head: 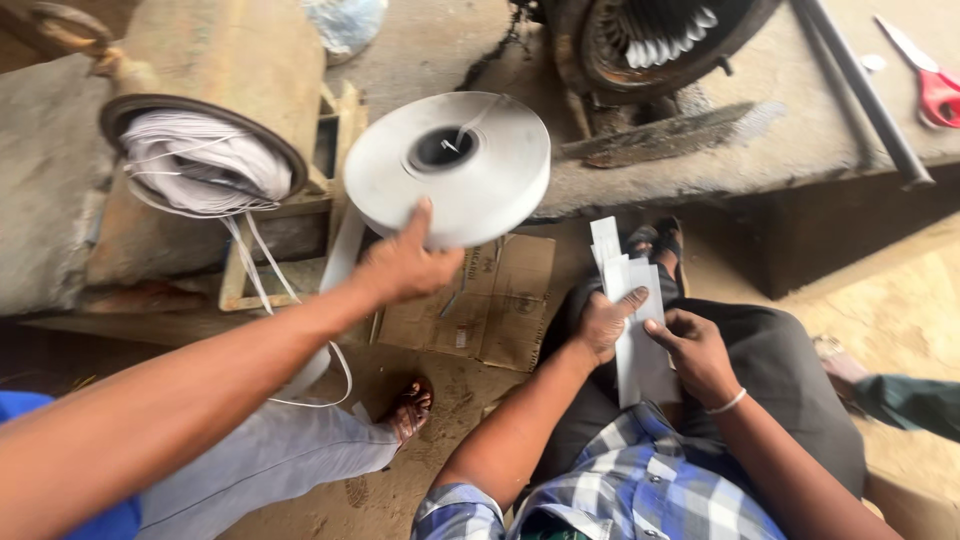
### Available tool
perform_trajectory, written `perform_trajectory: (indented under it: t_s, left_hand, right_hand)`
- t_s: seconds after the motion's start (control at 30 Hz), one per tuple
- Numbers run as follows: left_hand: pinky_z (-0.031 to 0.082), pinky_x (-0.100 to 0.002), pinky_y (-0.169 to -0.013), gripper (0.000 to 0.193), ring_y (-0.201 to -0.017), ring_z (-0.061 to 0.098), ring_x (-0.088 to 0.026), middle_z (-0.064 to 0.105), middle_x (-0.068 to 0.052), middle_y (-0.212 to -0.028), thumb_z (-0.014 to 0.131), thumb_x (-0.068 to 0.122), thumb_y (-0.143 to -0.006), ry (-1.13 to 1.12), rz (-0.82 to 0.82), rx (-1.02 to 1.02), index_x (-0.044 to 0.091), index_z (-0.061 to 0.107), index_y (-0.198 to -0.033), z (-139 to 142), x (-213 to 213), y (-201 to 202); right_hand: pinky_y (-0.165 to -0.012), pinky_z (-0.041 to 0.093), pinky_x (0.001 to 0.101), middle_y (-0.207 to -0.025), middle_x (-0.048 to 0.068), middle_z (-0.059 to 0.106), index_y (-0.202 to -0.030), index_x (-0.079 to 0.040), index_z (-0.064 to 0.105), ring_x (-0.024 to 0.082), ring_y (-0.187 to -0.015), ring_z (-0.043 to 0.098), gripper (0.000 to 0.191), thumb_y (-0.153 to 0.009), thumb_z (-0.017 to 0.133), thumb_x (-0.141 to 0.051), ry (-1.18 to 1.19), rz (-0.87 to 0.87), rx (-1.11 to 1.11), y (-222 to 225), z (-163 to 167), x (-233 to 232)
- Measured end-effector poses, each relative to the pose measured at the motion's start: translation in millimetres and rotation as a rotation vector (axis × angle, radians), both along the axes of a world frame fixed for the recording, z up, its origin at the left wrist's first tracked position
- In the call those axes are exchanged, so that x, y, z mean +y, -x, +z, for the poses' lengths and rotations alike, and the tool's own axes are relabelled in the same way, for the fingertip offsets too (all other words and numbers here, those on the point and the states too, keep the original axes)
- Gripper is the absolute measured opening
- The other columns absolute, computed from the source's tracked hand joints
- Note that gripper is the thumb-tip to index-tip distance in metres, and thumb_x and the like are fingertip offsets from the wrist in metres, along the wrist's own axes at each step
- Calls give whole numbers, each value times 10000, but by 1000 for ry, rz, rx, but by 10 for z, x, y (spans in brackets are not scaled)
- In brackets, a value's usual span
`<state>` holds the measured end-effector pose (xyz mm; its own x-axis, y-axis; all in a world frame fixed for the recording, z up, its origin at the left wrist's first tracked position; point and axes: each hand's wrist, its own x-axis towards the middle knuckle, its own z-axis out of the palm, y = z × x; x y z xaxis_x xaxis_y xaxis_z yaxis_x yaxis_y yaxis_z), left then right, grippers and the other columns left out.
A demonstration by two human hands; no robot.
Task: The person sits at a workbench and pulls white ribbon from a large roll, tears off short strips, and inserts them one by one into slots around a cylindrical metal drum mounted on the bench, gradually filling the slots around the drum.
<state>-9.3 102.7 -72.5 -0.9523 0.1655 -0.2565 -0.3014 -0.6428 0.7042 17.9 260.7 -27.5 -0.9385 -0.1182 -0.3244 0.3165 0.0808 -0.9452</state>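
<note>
My left hand [400, 268] reaches out from the lower left and grips a large roll of white insulating tape [450, 165] by its lower edge, thumb pressed on the flat face. The roll is held in the air, tilted, and a strip of tape trails down from it behind my hand. My right hand is out of view. Just to my right sits a co-worker in a checked shirt. Their two hands [650, 340] hold a bundle of cut white paper strips [632, 310] over their lap.
A round drum holding coiled white wire [205, 165] sits on a wooden frame at the left. A motor stator [655, 40] lies on the concrete ledge [800, 120], with a dark metal bar [865, 95] and red scissors [930, 85]. Flattened cardboard [490, 310] lies on the dirt floor.
</note>
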Motion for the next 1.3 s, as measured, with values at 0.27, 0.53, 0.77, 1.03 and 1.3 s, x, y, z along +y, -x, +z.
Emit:
perform_trajectory:
  t_s: [0.27, 0.53, 0.77, 1.03, 1.3]
  left_hand:
    - [563, -353, -853, 322, -964, 680, -191, 719, -97, -1090, 740, 137, -960, 89, -89, -40, -33, 673, -1225, -9, -52, -26]
    - [537, -293, -768, 301, -815, 637, -136, 669, -57, -930, 617, 272, -1103, -30, 45, 102, -17, 682, -1161, -103, -74, 9]
    - [472, -298, -696, 336, -722, 566, -134, 656, -39, -825, 751, 203, -960, 725, 186, 420, 0, 683, -1218, 366, -160, -46]
    - [544, -320, -736, 205, -780, 672, -147, 747, -75, -863, 775, 229, -956, 875, 59, 497, 42, 748, -1034, 421, -185, -22]
    - [520, -303, -700, 217, -726, 621, -123, 690, -46, -788, 799, 226, -926, 838, -79, 588, 45, 684, -967, 490, -199, -110]
  right_hand:
    - [-558, 417, 253, -814, 37, 701, -1033, 48, 752, 79, -650, 528, 351, -992, 661, -289, -21, 38, -61, -40, 102, 4]
    - [-663, 507, 243, -851, 11, 725, -1070, 29, 739, 61, -735, 607, 340, -995, 651, -290, 2, -14, 55, 1, 60, 15]
    - [-615, 494, 288, -729, 81, 747, -978, 29, 762, 95, -660, 609, 325, -912, 757, -289, -463, 10, 164, 49, 113, 149]
    - [-796, 554, 271, -1022, 59, 743, -1101, 0, 623, 107, -928, 682, 388, -852, 780, -254, -29, 143, 354, 117, 347, 246]
    - [-664, 513, 276, -866, 72, 727, -1006, 62, 740, 117, -764, 627, 249, -940, 764, -177, 102, 108, 75, 94, 97, 335]
